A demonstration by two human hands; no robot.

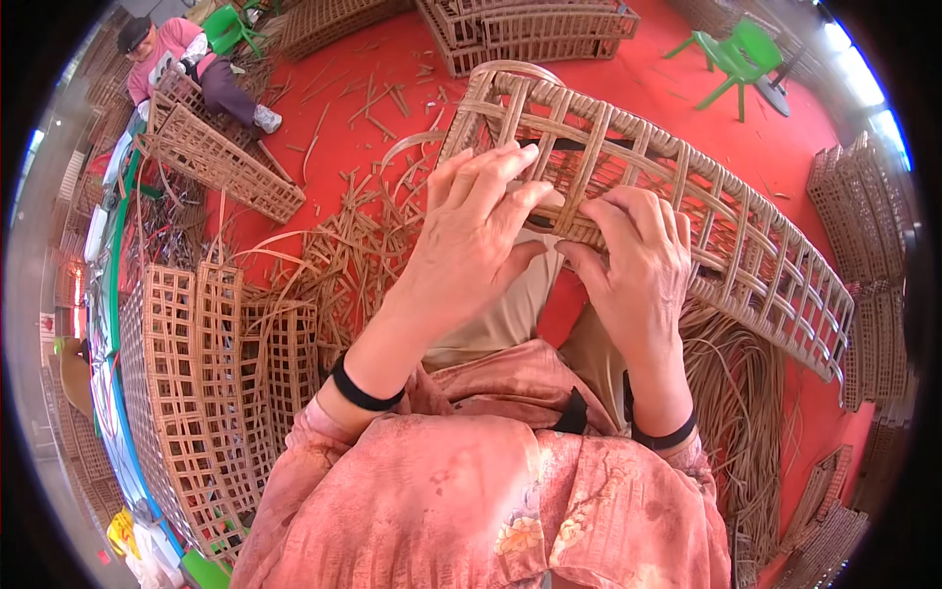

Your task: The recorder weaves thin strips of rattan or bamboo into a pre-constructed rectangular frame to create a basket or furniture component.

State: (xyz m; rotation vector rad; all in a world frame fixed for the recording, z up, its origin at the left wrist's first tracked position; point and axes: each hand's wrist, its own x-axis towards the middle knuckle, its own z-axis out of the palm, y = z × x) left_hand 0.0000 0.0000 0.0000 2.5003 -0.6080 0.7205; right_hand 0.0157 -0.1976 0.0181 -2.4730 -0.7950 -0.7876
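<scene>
A long, tan, open-lattice woven cane panel [687,206] lies across the person's lap, its long axis running from the far left down toward the near right, curving slightly along the way. Both hands meet at its near edge, close to the left end. The left hand [471,245] lies flat on the weave with fingers spread and only loosely curled, pressing rather than clasping. The right hand [638,265] is just beside it, its grip closed in a pinch on a flat cane strip at the panel's near edge (the strip itself is mostly hidden under the fingers). Most of the panel stretches away to the right of the right hand, so that hand is nearer its bulk. The weave is a grid of upright ribs crossed by flat bands, with a wrapped border. Loose cane strips [736,412] trail on the red floor [638,88] at near right, and finished lattice panels [216,373] are stacked at left.
</scene>
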